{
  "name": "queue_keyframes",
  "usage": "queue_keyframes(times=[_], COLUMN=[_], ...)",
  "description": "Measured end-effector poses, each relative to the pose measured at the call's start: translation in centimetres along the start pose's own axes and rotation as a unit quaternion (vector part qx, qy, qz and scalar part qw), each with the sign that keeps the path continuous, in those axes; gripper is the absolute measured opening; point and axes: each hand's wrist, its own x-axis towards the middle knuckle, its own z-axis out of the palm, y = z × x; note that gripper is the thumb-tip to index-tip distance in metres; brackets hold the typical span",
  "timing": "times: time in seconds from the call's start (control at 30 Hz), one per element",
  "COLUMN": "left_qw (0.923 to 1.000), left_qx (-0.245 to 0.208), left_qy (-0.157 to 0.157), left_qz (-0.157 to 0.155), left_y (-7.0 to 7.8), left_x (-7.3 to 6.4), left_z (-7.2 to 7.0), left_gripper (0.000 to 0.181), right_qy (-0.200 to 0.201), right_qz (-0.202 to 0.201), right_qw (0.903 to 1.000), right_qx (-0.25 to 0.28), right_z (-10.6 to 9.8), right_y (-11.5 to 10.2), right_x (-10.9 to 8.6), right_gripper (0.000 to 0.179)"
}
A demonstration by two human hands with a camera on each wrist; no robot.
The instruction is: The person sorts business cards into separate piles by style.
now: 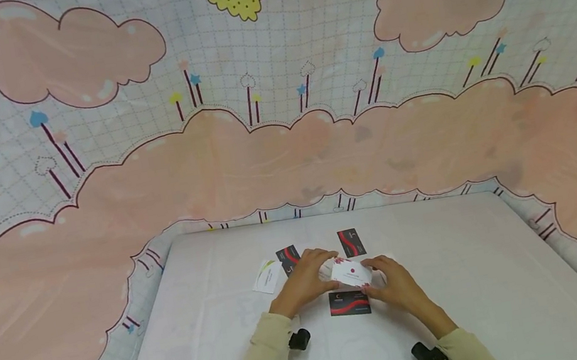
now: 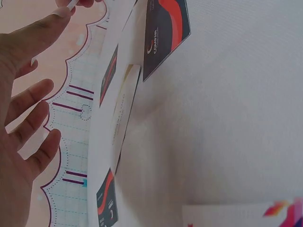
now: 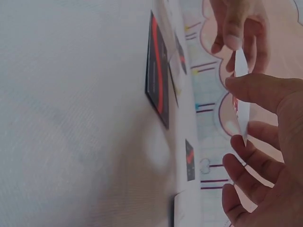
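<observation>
Both hands hold a white business card (image 1: 352, 272) with pink-red floral corners and a red dot, raised above the table. My left hand (image 1: 307, 278) pinches its left end. At the other end, my right hand (image 1: 397, 283) grips it between thumb and fingers. In the right wrist view the card (image 3: 242, 111) appears nearly edge-on, thumb on one face and fingertips behind. The lower fingers of the left hand (image 2: 23, 118) are spread away from it. Just below the hands on the table lies a black card with a red wave (image 1: 349, 303).
Two more black-and-red cards lie farther back, one at the right (image 1: 351, 243) and one at the left (image 1: 287, 257), beside a white card with a green edge (image 1: 267, 278). A colourful-cornered white card (image 2: 236, 216) lies near the left wrist. Patterned cloth (image 1: 285, 161) hangs behind the white table (image 1: 510, 270).
</observation>
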Motion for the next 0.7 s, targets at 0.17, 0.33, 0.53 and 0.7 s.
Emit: queue_keyframes(times=[0.17,0.33,0.53,0.7], left_qw=[0.9999,0.9997,0.9991,0.9977], left_qx=[0.009,0.002,-0.014,0.003], left_qy=[0.006,0.024,0.039,0.068], left_qz=[-0.001,0.006,-0.010,-0.006], left_y=[0.4,0.5,0.5,0.4], left_x=[-0.5,-0.8,-1.8,-2.8], left_z=[-1.0,-1.8,-2.4,-2.9], left_gripper=[0.063,0.062,0.065,0.064], right_qy=[0.008,0.028,0.038,0.029], right_qz=[-0.007,-0.007,-0.021,-0.042], right_qw=[0.9999,0.9996,0.9988,0.9979], right_qx=[0.002,0.004,0.024,0.040], right_z=[-0.3,-0.5,-0.6,-0.8], right_y=[-0.8,-1.4,-2.2,-2.9], right_x=[-0.2,-0.3,-0.2,-0.2], right_gripper=[0.059,0.058,0.057,0.058])
